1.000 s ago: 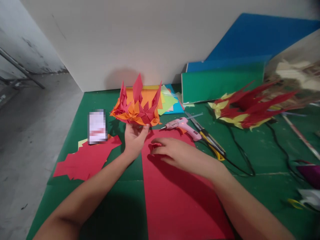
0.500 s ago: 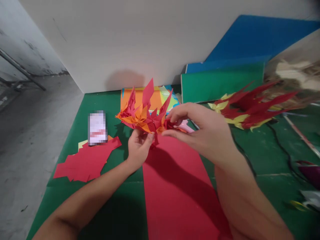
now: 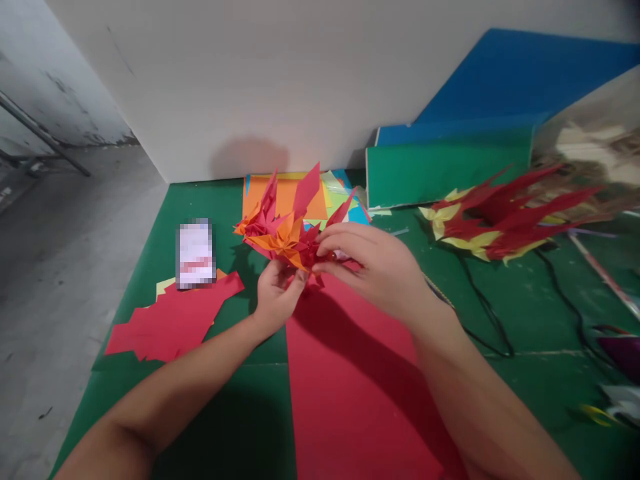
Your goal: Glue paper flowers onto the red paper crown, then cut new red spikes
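A folded paper piece (image 3: 283, 240) with red spikes and orange star-shaped petals is held up near the middle. My left hand (image 3: 281, 293) grips its underside, thumb and fingers closed on the lower edge. At its right end, my right hand (image 3: 373, 267) pinches the paper between thumb and fingers; the fingertips partly hide that end. Below both hands lies a long red paper sheet (image 3: 350, 373). Something pale pink shows in part behind my right fingers.
On the green table (image 3: 240, 413), a phone (image 3: 196, 257) and red paper pieces (image 3: 175, 323) lie left. Coloured sheets (image 3: 265, 193) are behind. A red and yellow paper piece (image 3: 490, 220), black cables (image 3: 485, 307) and a green board (image 3: 450, 167) are at right.
My right hand has moved left and closer to my left hand. The folded piece has tilted and shifted slightly right, and its right end is now more hidden by my fingers.
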{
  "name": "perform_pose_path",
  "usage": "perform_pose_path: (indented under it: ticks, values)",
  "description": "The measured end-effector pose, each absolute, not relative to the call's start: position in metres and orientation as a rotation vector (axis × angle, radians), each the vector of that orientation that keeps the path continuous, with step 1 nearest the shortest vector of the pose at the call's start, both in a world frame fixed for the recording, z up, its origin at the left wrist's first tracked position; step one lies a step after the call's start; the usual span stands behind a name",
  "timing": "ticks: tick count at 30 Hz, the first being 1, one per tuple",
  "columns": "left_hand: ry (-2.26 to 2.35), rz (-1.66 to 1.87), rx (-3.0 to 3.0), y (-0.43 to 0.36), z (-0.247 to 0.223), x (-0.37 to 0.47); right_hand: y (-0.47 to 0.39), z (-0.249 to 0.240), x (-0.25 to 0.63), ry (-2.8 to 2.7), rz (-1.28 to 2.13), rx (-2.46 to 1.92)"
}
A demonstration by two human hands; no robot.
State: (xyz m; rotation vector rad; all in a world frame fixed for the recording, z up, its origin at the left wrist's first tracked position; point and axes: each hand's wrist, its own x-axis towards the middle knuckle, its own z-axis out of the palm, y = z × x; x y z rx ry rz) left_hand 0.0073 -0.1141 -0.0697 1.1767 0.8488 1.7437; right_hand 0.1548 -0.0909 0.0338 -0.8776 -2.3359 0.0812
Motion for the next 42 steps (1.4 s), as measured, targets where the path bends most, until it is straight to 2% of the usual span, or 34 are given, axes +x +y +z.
perform_pose_path:
  ticks: [42]
  values:
    - [1.006, 1.666, 1.156, -0.1099, -0.0804, 0.0036, -0.0922, 0.0354, 0.1537, -2.426, -0.105, -0.749]
